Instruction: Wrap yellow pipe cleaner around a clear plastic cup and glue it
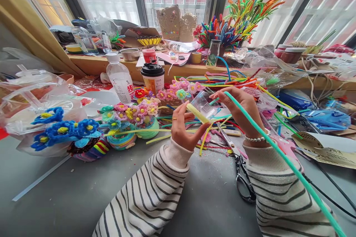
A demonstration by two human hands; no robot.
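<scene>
Between the thumb and fingers of my left hand [183,127] is a pale yellow strip [197,113], held at a slant. My right hand [240,109] pinches a long teal pipe cleaner [267,137], which runs down past my right wrist to the lower right corner. A clear plastic packet [204,103] with a barcode shows between the two hands; what it rests on is unclear. Below them, black-handled scissors [244,189] lie on the grey table [211,207], blades pointing toward my hands. Loose yellow pipe cleaners [205,140] lie around my left hand.
Fluffy flower pots [121,142] and blue flowers [62,130] stand at left. Behind are a bottle [119,77], a lidded cup [152,77] and colourful pipe-cleaner bunches [219,33]. Plastic packages [325,118], cables and cut paper [328,155] lie at right.
</scene>
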